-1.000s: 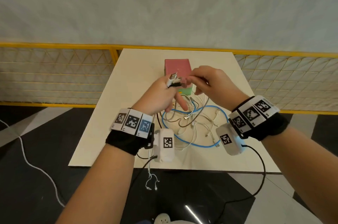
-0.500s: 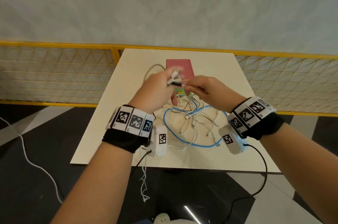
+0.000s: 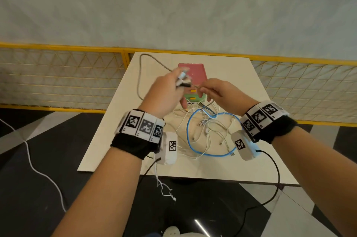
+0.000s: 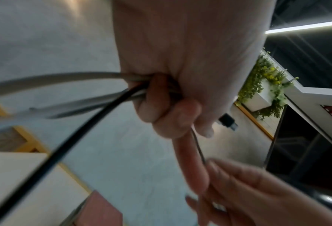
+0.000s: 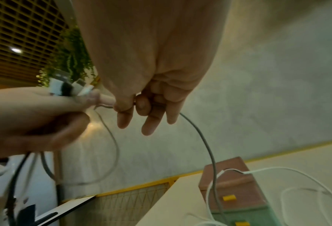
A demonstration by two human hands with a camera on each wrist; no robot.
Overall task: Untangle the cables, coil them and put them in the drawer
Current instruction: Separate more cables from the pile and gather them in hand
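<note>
Cream square worktop [image 3: 108,140] carries our tangle of white and blue cables [image 3: 202,132] and, behind it, the pink-and-green drawer box [image 3: 193,74]. Left hand [image 3: 164,93] grips a bundle of plug ends. Right hand [image 3: 218,93], just right of it, pinches the thin grey cable [image 5: 205,143], which runs taut between them.

Indoor recording station, not a home: small white bench [image 3: 108,136] fenced by yellow mesh barrier [image 3: 58,78], grey wall [image 3: 173,4] across frame top, glossy black-and-white floor [image 3: 38,188] below.
</note>
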